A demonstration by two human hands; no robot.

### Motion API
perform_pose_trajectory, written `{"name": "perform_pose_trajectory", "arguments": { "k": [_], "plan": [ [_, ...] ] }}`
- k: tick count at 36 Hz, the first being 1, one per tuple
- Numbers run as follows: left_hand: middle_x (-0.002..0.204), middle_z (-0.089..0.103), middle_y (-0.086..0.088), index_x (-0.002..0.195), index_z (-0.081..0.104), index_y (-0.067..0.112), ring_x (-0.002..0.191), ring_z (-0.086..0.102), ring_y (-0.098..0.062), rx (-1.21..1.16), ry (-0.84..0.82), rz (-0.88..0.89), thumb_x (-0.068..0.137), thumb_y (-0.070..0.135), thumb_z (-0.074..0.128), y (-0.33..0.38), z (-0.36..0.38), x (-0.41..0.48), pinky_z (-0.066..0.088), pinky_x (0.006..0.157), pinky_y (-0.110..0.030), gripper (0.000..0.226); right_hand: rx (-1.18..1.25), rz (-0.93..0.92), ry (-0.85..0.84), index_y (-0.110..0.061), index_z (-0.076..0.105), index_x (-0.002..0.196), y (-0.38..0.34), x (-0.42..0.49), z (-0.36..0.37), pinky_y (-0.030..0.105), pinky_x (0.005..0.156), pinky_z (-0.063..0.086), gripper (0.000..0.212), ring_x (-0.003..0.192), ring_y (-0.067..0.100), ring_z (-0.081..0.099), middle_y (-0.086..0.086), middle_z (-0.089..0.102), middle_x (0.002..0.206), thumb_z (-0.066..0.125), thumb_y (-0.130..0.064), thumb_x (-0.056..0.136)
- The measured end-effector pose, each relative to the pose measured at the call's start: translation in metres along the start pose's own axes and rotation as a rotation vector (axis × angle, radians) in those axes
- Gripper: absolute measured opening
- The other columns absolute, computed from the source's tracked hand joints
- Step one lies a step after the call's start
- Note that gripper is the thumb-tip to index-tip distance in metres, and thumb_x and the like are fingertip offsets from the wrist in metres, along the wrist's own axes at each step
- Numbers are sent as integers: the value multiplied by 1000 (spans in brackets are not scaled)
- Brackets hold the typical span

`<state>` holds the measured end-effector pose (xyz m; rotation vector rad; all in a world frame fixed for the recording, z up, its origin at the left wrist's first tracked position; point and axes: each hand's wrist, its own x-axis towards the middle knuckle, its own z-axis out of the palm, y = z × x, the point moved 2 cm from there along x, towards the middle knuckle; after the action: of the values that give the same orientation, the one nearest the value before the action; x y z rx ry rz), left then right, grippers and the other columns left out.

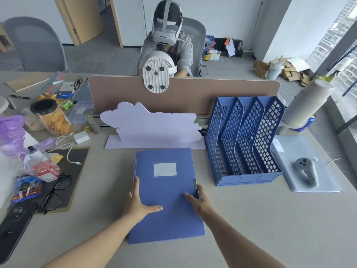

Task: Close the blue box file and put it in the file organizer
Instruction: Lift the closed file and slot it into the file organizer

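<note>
The blue box file (168,182) lies flat on the desk in front of me with its cover down and a white label facing up. My left hand (138,204) grips its left edge, thumb spread across the cover. My right hand (199,202) holds the right edge, just below the small metal clasp (195,184). The blue mesh file organizer (245,140) stands upright to the right of the file, with three slots, all without contents.
A white foam cut-out (152,126) stands behind the file against the brown desk divider (183,93). Glasses (56,192), cables, a snack jar (51,117) and bags crowd the left. A grey controller (307,172) lies on a pad at right. A person wearing a headset sits opposite.
</note>
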<state>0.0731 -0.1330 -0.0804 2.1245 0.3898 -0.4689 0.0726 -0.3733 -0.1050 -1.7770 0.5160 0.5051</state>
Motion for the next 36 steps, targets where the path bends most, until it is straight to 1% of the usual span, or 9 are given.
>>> {"name": "perform_pose_trajectory", "arguments": {
  "k": [4,10,12,15,20,27,31,34,36],
  "plan": [
    [159,14,-13,150,-9,52,147,25,-28,-59,17,62,54,36,95,5,-10,-5,39,95,-38,143,66,-102,-31,-35,38,137,-23,-21,-7,16,85,50,54,118,14,59,-2,58,135,64,-32,90],
    [149,26,-6,150,-3,53,140,30,-23,-130,33,230,56,26,96,35,-37,-6,38,96,-35,139,50,-240,-27,-51,35,135,-72,-50,-35,39,111,39,60,126,13,53,-8,57,134,61,-59,82],
    [154,24,-2,151,-4,51,144,26,-20,-133,13,287,58,26,95,49,-44,-6,37,103,-38,138,22,-261,24,-58,29,136,-90,-59,-51,37,95,50,69,108,13,63,-1,64,123,60,-68,74],
    [158,21,2,152,-5,49,148,20,-19,-121,-31,370,59,26,94,73,-48,-5,30,112,-41,138,7,-303,63,-49,27,139,-118,-77,-79,32,63,54,64,73,7,65,5,69,108,64,-48,87],
    [150,8,25,151,-9,46,142,12,-1,-94,-169,503,61,26,93,122,-33,-6,22,118,-37,138,-85,-268,47,-31,43,127,-153,-120,-129,39,62,58,45,67,13,57,1,59,103,66,-36,89],
    [149,21,17,150,-6,48,143,25,-10,-43,-400,591,59,34,92,200,20,-13,34,113,-36,135,-223,-211,390,-20,44,119,-171,-164,-189,51,66,62,58,78,25,62,-1,56,110,72,-40,73],
    [159,24,10,156,11,34,149,22,-16,5,-479,649,41,80,76,249,48,-19,32,112,-33,140,-402,-254,607,-19,43,118,-171,-190,-207,42,82,53,62,101,32,59,4,60,113,71,-47,70],
    [163,21,11,153,16,46,145,35,-21,-148,-550,517,60,64,80,281,63,-27,46,105,-50,114,-408,-279,688,-16,41,118,-169,-201,-212,36,73,45,57,94,31,56,5,60,111,71,-41,75],
    [161,28,6,147,18,58,140,43,-33,-252,-640,403,50,70,82,303,69,-34,53,92,-52,117,-385,-299,733,-19,39,111,-167,-201,-213,35,65,42,54,88,31,57,3,60,105,70,-42,75]
  ]
}}
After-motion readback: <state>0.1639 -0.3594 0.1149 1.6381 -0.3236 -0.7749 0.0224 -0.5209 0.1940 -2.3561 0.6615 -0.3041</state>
